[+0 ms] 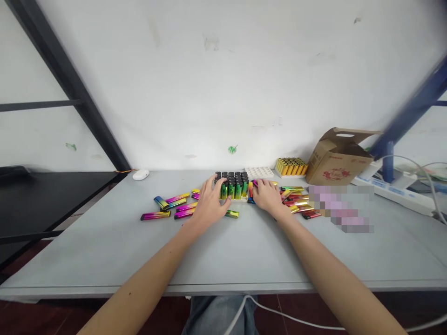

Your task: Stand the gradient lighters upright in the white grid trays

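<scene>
Green and gold lighters with black tops stand upright in rows in a white tray at the middle of the table. My left hand is at the tray's left end, thumb and fingers spread around its corner, with nothing visible held. At the tray's right side my right hand has its fingers curled over a purple lighter, mostly hidden. Loose shiny lighters lie left of the tray and right of it. A green-yellow one lies in front.
Behind my right hand is a white holed tray. Farther right stand upright yellow lighters, an open cardboard box and a white power strip. A white case sits at the back left of the grey table.
</scene>
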Tool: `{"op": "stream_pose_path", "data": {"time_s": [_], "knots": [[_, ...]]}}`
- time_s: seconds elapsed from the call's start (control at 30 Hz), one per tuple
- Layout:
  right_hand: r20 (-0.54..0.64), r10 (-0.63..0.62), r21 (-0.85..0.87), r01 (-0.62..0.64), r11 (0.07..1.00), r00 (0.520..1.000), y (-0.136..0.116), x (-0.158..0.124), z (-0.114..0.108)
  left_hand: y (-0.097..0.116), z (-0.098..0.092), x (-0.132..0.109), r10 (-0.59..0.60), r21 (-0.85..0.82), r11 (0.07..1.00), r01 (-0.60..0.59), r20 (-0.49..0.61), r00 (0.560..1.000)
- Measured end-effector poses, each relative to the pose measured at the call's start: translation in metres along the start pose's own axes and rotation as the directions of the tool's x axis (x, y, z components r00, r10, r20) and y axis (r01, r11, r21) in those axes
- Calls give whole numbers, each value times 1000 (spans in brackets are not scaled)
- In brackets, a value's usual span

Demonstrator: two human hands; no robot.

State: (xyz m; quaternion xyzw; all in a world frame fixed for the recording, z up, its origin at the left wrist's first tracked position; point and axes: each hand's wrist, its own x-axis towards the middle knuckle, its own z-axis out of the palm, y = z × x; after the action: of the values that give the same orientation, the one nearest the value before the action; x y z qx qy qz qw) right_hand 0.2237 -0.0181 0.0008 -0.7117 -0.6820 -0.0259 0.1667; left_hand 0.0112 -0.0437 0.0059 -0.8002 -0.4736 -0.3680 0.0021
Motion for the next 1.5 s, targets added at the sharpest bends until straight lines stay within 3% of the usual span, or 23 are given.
{"op": "stream_pose_path", "data": {"time_s": [0.23,0.4,0.5,0.63,1.0,1.13,1.37,1.5], "knots": [[9,-28,8,28,1000,1000,-9,-1,9,1,1,1,-1,-11,1000,1,-4,1000],[-89,-7,-66,1,998,996,-11,-6,8,1,0,1,-12,6,1000,12,3,1000],[-105,53,-69,-61,996,993,-13,-10,3,1,0,1,-16,4,1000,16,-1,1000],[-40,145,-39,-146,988,989,-16,-13,-5,0,1,1,-19,-4,1000,19,-4,1000],[45,5,40,-6,999,999,-32,-21,-9,2,0,0,-22,1,1000,22,5,1000],[16,8,112,-10,994,1000,-16,-8,-19,2,-1,1,-15,-36,999,14,-24,1000],[-85,244,307,-208,929,966,41,22,-26,1,-2,3,-9,-46,999,7,-30,1000],[-87,160,306,-127,944,983,49,25,-17,0,-1,3,-18,-27,999,18,-23,1000]]}}
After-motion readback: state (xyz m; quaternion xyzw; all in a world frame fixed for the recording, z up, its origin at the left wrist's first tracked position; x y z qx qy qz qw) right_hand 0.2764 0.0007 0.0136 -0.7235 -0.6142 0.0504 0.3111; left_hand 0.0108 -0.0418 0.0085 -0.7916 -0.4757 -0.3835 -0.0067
